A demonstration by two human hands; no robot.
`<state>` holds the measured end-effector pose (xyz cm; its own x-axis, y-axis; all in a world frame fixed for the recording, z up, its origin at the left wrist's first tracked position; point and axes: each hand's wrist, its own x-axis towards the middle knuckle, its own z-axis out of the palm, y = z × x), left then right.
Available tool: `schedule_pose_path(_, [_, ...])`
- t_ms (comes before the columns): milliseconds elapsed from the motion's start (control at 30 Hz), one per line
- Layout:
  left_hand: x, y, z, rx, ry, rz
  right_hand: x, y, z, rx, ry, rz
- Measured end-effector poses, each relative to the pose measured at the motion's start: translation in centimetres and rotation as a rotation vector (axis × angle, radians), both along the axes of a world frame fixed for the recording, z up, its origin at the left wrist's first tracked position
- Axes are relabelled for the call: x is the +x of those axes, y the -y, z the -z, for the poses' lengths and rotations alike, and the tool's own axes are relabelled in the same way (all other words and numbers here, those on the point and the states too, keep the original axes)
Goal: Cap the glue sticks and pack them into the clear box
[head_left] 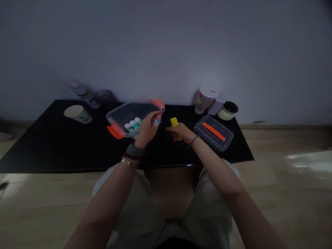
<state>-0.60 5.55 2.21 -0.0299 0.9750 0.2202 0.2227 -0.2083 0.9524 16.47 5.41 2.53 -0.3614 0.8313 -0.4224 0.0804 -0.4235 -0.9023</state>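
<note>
My left hand (149,129) is closed at the right end of a clear plastic box (121,110) with orange latches. A small white-and-blue piece (157,122) shows at its fingers; its kind is unclear. Inside the box, several white-and-green tubes (132,125) like glue sticks lie side by side. To the right of the box, my right hand (181,132) grips a thick yellow stick-shaped object (174,121), whose ends stick out above and below the fist. A clear lid (199,127) with an orange handle lies flat to the right of this hand.
On the black table (85,148), a paper cup (77,114) stands at the left. Behind it are a blurred bottle (84,94) and a dark round container (105,98). A clear cup (204,100), a pale box (215,107) and a cream pot (227,112) stand at the back right.
</note>
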Motion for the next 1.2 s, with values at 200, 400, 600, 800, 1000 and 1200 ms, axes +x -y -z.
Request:
schedule_pose_path(200, [-3.2,-0.4,0.6,-0.050,-0.720,-0.209,0.8,-1.0,-0.3,0.127,-0.012,0.162])
schedule_pose_path(400, [-3.3,0.2,0.3,-0.189,-1.060,-0.173,1.8,-1.8,-0.3,0.158,-0.062,0.248])
schedule_pose_path(600, [-2.5,1.5,-2.1,-0.196,-1.240,-0.030,3.5,-3.4,0.6,0.585,0.023,0.394])
schedule_pose_path(800, [-0.8,3.6,-2.1,-0.084,-1.250,0.143,5.4,-3.4,-0.7,0.848,0.129,0.473])
schedule_pose_path(1000, [1.0,5.7,-0.4,-0.010,-1.229,0.321,4.7,-1.1,-3.1,0.906,0.478,0.316])
schedule_pose_path(1200, [2.6,7.1,0.5,0.121,-1.248,0.460,2.1,-0.7,-2.4,0.720,1.126,-0.181])
